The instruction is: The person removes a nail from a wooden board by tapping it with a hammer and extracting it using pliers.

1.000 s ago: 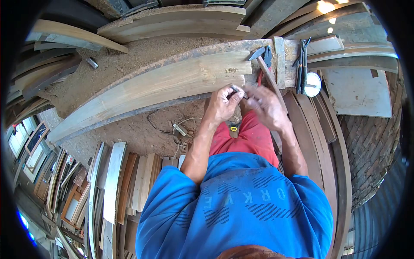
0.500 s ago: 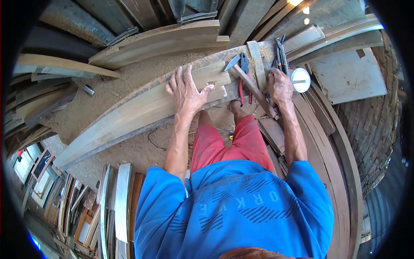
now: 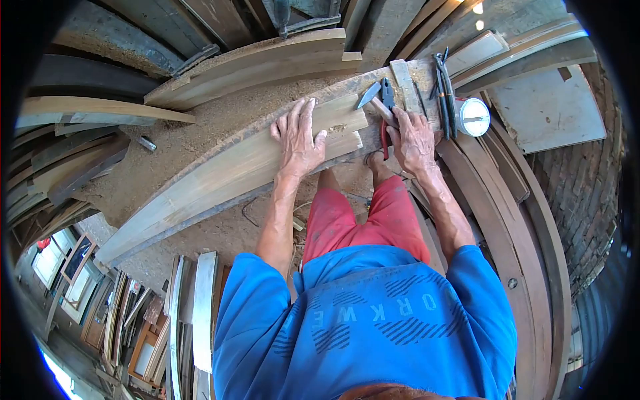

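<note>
My left hand (image 3: 301,141) lies flat on a long pale wooden plank (image 3: 227,163), thumb apart from the fingers. The plank's right end has a stepped cut and a small rough notch. My right hand (image 3: 415,141) is curled over the wooden handle of a hammer (image 3: 381,107), whose metal head points up and left. Most of the handle is hidden beneath my hand and forearm. Beside the hammer head lie red-handled pliers (image 3: 387,93), partly covered. A thin dark tool (image 3: 420,99) rests just beyond my right fingers.
The plank rests on a worn bench beam (image 3: 421,70). Dark long-handled pincers (image 3: 443,93) and a round white-topped can (image 3: 473,118) stand to the right. Sawdust (image 3: 220,120) covers the surface behind the plank. Curved boards (image 3: 253,70) stand at the back; more timber lines both sides.
My right hand has moved left from the thin tool by the pincers onto the hammer handle. My left hand stays on the plank. The view has shifted slightly.
</note>
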`<state>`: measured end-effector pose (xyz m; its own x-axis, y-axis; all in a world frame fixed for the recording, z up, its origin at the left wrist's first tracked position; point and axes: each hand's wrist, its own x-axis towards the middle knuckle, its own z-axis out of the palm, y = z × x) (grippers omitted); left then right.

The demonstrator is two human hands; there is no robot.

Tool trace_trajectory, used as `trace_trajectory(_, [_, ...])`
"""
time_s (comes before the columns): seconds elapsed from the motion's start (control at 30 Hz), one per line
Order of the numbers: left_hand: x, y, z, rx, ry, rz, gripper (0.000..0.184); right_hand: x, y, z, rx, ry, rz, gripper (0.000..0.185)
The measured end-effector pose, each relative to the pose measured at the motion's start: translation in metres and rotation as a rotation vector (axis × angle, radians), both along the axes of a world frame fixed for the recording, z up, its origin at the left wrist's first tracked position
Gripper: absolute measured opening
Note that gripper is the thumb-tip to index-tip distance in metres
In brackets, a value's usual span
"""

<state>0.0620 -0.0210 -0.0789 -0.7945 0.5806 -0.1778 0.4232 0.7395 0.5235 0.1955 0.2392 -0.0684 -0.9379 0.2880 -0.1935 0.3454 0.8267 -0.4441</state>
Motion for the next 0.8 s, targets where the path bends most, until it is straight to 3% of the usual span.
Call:
trace_trajectory(0.2, [0.003, -0.013, 0.0, 0.176, 0.125, -0.188, 0.051, 0.005, 0.003, -0.003, -0.132, 0.173, -0.089, 0.028])
trace_trajectory(0.33, [0.003, -0.021, -0.007, 0.186, 0.14, -0.267, 0.043, 0.005, 0.019, -0.008, 0.078, 0.302, -0.284, 0.028])
trace_trajectory(0.43, [0.0, -0.025, -0.006, 0.22, 0.105, -0.29, 0.045, 0.015, 0.04, -0.036, 0.209, 0.258, -0.361, 0.03])
trace_trajectory(0.53, [-0.004, -0.031, -0.009, 0.203, 0.142, -0.372, 0.058, 0.019, 0.039, -0.037, 0.209, 0.167, -0.357, 0.033])
trace_trajectory(0.57, [-0.005, -0.035, -0.009, 0.178, 0.101, -0.373, 0.071, 0.021, 0.037, -0.035, 0.212, 0.136, -0.352, 0.034])
trace_trajectory(0.63, [-0.011, -0.032, 0.011, 0.131, 0.021, -0.367, 0.1, 0.013, 0.024, -0.01, 0.266, 0.219, -0.326, 0.034])
trace_trajectory(0.67, [-0.013, -0.036, 0.008, 0.027, 0.053, -0.373, 0.137, 0.01, 0.015, 0.002, 0.249, 0.236, -0.312, 0.034])
trace_trajectory(0.7, [-0.017, -0.037, 0.009, -0.073, 0.049, -0.388, 0.139, 0.011, 0.004, 0.01, 0.23, 0.251, -0.299, 0.035])
trace_trajectory(0.8, [-0.03, -0.029, 0.015, -0.255, 0.047, -0.428, 0.147, 0.015, -0.038, 0.014, 0.065, -0.116, -0.247, 0.041])
